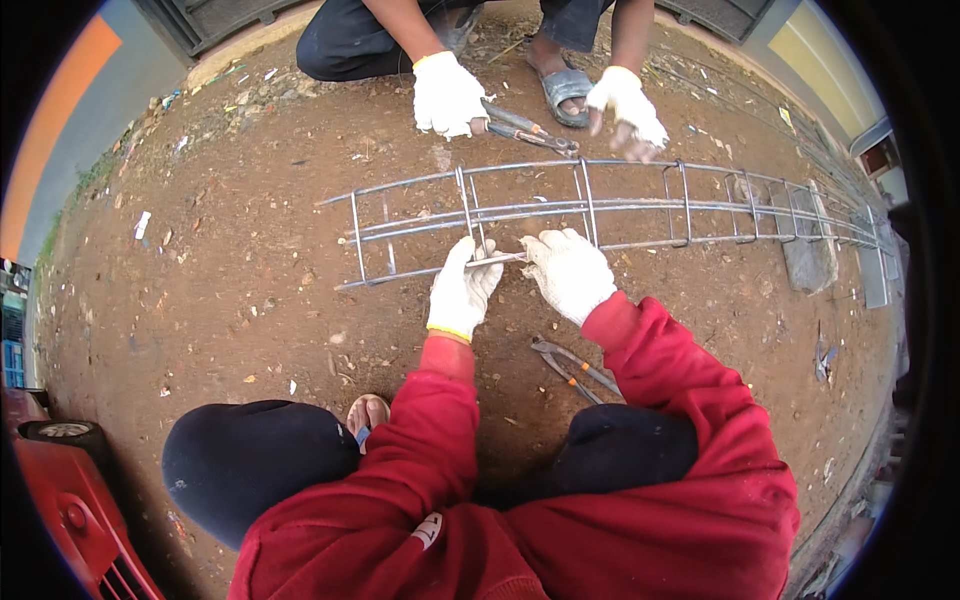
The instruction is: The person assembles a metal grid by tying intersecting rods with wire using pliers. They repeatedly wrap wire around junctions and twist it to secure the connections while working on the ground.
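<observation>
Red fleece sleeves (640,480), white knit-gloved hands (left (463,290), right (570,272)) pinching thin tie wire (497,260), steel rebar cage (600,210)

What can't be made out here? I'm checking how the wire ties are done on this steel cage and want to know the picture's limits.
- Head view: the tie wire between the left hand and right hand is too thin to follow, partly covered by the gloves.
- The rebar cage blurs toward its right end at the fisheye rim.
- The pincers on the ground are partly hidden by the red sleeve.
- The co-worker's pincers: tips too small.
</observation>
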Motion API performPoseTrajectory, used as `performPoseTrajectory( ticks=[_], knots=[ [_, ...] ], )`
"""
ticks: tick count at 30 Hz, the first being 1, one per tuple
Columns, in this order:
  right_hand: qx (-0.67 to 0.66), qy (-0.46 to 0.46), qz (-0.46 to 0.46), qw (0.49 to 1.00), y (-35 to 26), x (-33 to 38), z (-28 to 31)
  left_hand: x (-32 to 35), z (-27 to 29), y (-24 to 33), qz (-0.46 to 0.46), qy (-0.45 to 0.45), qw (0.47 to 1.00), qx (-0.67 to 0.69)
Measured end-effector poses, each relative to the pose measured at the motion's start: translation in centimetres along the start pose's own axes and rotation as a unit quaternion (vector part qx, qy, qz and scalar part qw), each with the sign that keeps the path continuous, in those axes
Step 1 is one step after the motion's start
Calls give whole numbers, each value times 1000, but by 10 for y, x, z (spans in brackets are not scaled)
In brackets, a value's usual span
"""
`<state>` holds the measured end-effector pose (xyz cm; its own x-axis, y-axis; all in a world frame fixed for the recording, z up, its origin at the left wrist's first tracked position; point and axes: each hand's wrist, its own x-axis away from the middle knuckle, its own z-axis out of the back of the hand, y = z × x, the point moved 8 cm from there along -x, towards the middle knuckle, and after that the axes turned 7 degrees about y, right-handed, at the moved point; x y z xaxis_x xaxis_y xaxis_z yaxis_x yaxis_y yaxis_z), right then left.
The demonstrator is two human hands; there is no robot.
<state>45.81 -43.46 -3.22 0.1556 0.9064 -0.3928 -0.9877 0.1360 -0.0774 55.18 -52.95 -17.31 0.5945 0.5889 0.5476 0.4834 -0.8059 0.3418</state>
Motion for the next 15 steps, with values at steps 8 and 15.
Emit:
performPoseTrajectory(
  ticks=[8, 15],
  knots=[
    [-3, -32, -35, 999, 9, -2, -7, -2, 6, 7, -33, 7, 999, 15],
    [14, -33, -13, 999, 11, -6, -11, -4, 8, 10, -107, 25, 993, -36]
  ],
)
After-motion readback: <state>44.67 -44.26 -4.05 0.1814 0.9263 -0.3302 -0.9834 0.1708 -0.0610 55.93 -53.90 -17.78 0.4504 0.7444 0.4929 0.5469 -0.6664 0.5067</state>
